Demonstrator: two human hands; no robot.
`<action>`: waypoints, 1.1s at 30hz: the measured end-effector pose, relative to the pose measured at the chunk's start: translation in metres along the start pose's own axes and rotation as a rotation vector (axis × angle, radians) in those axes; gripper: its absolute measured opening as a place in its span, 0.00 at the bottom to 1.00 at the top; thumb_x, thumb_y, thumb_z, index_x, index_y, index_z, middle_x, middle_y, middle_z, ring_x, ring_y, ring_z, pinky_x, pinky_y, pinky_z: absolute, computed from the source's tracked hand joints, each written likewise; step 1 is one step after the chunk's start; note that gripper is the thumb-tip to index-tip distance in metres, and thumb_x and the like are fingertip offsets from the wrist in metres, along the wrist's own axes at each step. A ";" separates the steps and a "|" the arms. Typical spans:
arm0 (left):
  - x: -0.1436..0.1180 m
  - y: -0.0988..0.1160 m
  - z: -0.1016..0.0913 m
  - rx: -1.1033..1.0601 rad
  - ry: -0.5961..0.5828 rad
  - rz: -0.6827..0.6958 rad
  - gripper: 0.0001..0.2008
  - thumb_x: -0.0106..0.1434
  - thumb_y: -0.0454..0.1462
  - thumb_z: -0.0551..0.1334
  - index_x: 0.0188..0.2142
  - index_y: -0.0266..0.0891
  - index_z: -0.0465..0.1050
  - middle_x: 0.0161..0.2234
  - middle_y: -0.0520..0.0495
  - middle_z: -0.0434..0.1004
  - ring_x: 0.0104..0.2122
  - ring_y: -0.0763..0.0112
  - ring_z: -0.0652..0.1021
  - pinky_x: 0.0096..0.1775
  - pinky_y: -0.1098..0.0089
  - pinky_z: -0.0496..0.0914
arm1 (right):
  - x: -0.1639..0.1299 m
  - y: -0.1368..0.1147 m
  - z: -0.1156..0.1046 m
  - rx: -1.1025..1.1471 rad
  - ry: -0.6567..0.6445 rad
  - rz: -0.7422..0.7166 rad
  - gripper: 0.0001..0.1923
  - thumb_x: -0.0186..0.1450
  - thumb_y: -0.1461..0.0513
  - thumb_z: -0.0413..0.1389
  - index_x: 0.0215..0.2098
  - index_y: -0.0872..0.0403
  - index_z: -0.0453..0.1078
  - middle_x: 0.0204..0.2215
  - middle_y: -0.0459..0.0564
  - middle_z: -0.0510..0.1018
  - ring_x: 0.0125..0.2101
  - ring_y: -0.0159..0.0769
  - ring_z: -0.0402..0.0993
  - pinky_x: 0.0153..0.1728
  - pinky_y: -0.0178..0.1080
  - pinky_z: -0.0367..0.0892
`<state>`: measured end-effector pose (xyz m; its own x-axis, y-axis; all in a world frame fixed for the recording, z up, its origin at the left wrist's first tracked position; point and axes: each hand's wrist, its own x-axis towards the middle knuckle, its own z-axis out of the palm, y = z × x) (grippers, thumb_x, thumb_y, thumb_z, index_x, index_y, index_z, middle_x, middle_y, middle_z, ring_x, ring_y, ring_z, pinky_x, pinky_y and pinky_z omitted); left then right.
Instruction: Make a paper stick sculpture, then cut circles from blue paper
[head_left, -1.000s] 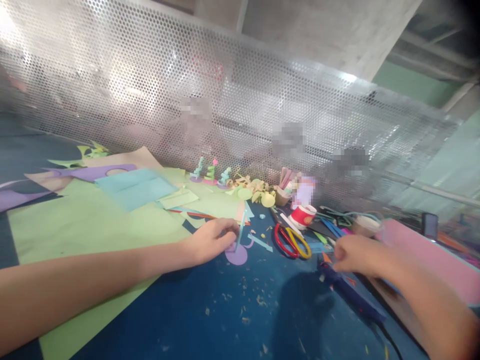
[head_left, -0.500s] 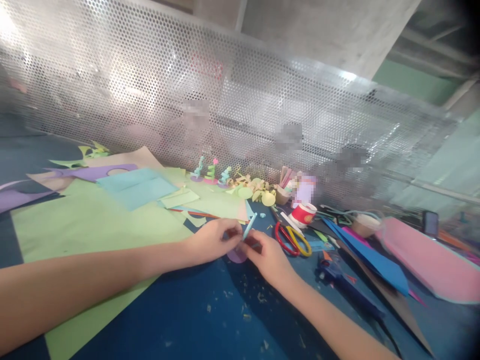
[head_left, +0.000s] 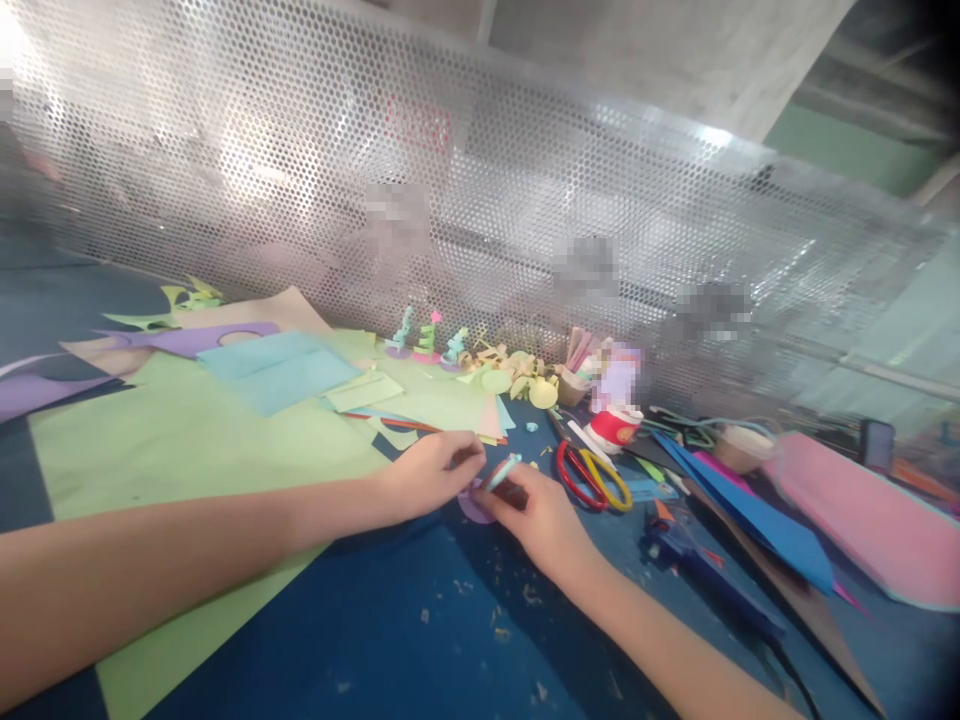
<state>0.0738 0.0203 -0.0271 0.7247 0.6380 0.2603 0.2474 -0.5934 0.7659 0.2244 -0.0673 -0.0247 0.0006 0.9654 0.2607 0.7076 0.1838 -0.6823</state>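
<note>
My two hands meet over a purple disc (head_left: 474, 503) on the blue tabletop (head_left: 420, 640), just this side of the scissors (head_left: 592, 477). My left hand (head_left: 424, 476) curls nearly closed, its fingertips pinched at the disc's upper edge. My right hand (head_left: 540, 515) is closed too, thumb and forefinger nipping the lower end of a thin pale-blue strip (head_left: 501, 472) that slants up and away toward the scissors. Whether the left fingers also touch the strip, I cannot tell; the two hands' fingertips sit almost together there.

The scissors, with one red loop and one yellow, lie flat just beyond my right hand. Behind them stands a red cup (head_left: 615, 428). Past the scissors on the far side from my hands, a dark blue sheet (head_left: 750, 520) and a pink sheet (head_left: 855, 515) lie side by side. On the other side of the scissors, beyond my left hand, a large green sheet (head_left: 165, 450) covers the tabletop, with a light-blue sheet (head_left: 277, 370) on top of it. Small paper figures (head_left: 426, 340) stand in a row well behind the scissors, against the perforated metal screen (head_left: 450, 180).
</note>
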 end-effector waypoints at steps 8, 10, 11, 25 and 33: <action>0.000 -0.001 -0.001 0.019 -0.004 -0.017 0.10 0.62 0.41 0.51 0.33 0.41 0.69 0.29 0.53 0.74 0.29 0.71 0.74 0.32 0.73 0.66 | 0.002 0.005 0.002 0.089 0.031 0.060 0.09 0.60 0.57 0.54 0.27 0.54 0.70 0.21 0.44 0.72 0.23 0.32 0.69 0.25 0.32 0.63; 0.001 -0.002 -0.001 0.012 -0.006 -0.018 0.10 0.62 0.41 0.51 0.33 0.41 0.68 0.28 0.53 0.74 0.29 0.71 0.74 0.32 0.73 0.66 | 0.002 0.006 0.002 0.071 0.034 0.061 0.09 0.60 0.57 0.55 0.26 0.54 0.69 0.20 0.43 0.72 0.22 0.32 0.68 0.25 0.32 0.62; 0.001 -0.002 -0.001 0.010 -0.007 -0.016 0.10 0.62 0.41 0.51 0.33 0.41 0.68 0.28 0.53 0.74 0.29 0.71 0.74 0.32 0.73 0.66 | 0.002 0.006 0.002 0.057 0.033 0.059 0.09 0.60 0.57 0.55 0.27 0.54 0.70 0.21 0.43 0.72 0.23 0.32 0.68 0.25 0.32 0.62; 0.001 -0.005 -0.003 -0.068 -0.018 -0.053 0.13 0.64 0.42 0.47 0.33 0.41 0.66 0.27 0.52 0.74 0.28 0.70 0.76 0.32 0.73 0.68 | -0.002 0.005 0.002 0.196 0.042 0.031 0.10 0.61 0.56 0.53 0.38 0.53 0.66 0.27 0.46 0.74 0.28 0.34 0.71 0.29 0.34 0.66; 0.001 -0.009 -0.001 -0.079 -0.020 -0.047 0.12 0.64 0.42 0.47 0.32 0.41 0.66 0.29 0.52 0.75 0.29 0.71 0.76 0.32 0.73 0.68 | 0.002 0.009 0.002 0.090 0.075 -0.021 0.07 0.61 0.59 0.54 0.30 0.54 0.71 0.30 0.47 0.74 0.31 0.34 0.71 0.34 0.34 0.64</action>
<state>0.0718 0.0269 -0.0331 0.7262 0.6542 0.2115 0.2308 -0.5218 0.8213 0.2291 -0.0635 -0.0313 0.0421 0.9452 0.3237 0.6420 0.2226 -0.7337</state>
